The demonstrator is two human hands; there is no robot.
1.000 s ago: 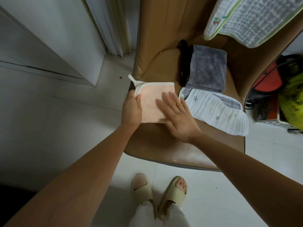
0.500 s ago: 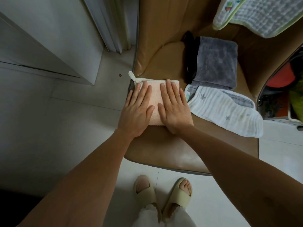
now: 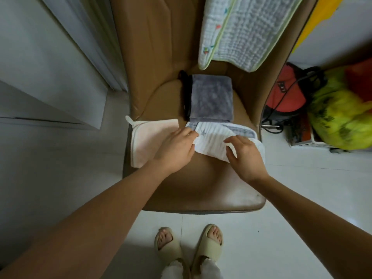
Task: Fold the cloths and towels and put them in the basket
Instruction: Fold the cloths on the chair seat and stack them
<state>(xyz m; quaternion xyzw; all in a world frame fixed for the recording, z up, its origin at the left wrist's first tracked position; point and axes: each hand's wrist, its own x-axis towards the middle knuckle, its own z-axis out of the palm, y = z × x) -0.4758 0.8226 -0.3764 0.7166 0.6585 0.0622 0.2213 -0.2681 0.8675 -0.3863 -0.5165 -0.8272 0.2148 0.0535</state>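
Note:
A folded pink cloth (image 3: 150, 137) lies on the left edge of the brown chair seat (image 3: 201, 190), with nothing touching it. Beside it lies a white ribbed cloth with grey stars (image 3: 213, 140). My left hand (image 3: 176, 150) grips its left edge and my right hand (image 3: 246, 156) grips its near right part, fingers curled into the fabric. A folded grey towel (image 3: 211, 98) sits behind them on a black cloth (image 3: 186, 95). A white quilted cloth with green trim (image 3: 241, 31) hangs over the chair back.
To the right of the chair stand a white basket (image 3: 314, 142), a yellow-green bag (image 3: 342, 117) and a red item with a black cable (image 3: 285, 91). A white wall and door frame (image 3: 66, 63) run along the left. My sandalled feet (image 3: 189, 244) stand on pale floor tiles.
Both hands left the pink cloth, which they had been pressing flat, and moved right onto the white star cloth, taking hold of it. The view shifted right.

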